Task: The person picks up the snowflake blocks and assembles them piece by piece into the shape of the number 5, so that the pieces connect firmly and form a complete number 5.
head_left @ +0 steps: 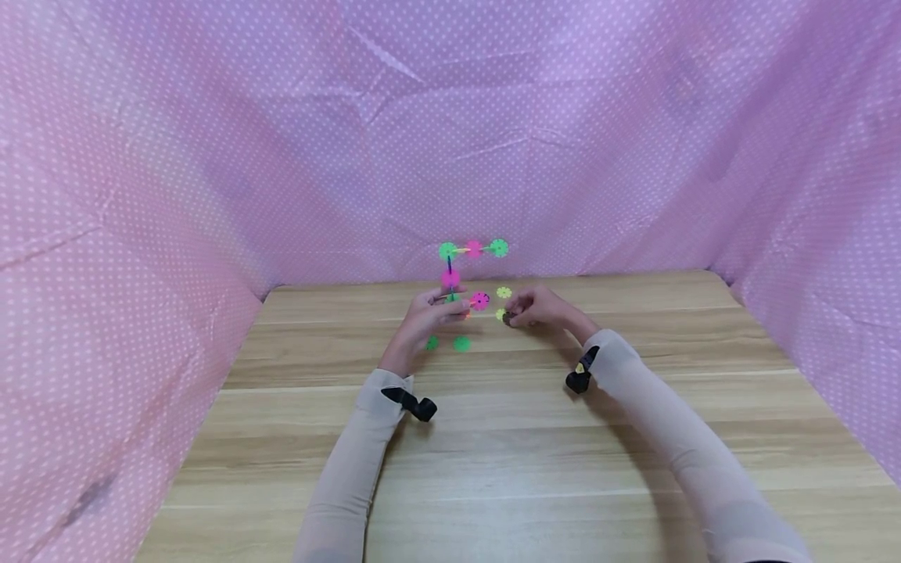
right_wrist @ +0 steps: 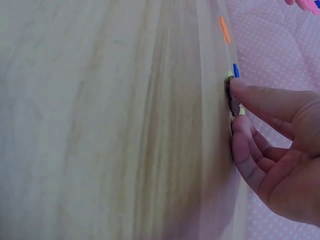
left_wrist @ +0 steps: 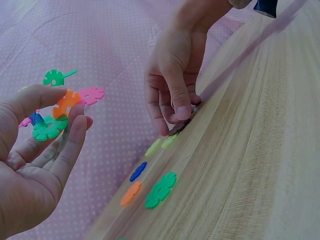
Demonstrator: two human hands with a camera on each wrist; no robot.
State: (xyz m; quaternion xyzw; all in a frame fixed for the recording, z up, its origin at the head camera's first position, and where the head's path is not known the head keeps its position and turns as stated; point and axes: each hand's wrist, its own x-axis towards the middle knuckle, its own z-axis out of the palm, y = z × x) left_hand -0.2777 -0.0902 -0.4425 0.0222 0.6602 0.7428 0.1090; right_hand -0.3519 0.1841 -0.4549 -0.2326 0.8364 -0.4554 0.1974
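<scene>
The left hand (head_left: 422, 314) pinches a chain of multicoloured plastic flower discs (head_left: 450, 277), raised apparently to keep its branches free, while the right hand (head_left: 540, 307) grips a brown plastic disc (right_wrist: 234, 103) by its edge, yellow plastic flower discs (head_left: 504, 292) just beside.

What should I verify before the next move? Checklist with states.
1. Left hand holding the chain: ok.
2. Right hand fingers on the brown piece: ok.
3. Brown piece lifted off the table: cannot tell; it sits right at the surface in the wrist views.
4. Yellow pieces well clear of the brown piece: not ok, they lie close by it.
5. Chain joints tight: cannot tell, too small.
6. Chain's far green end free of fingers: ok.
</scene>
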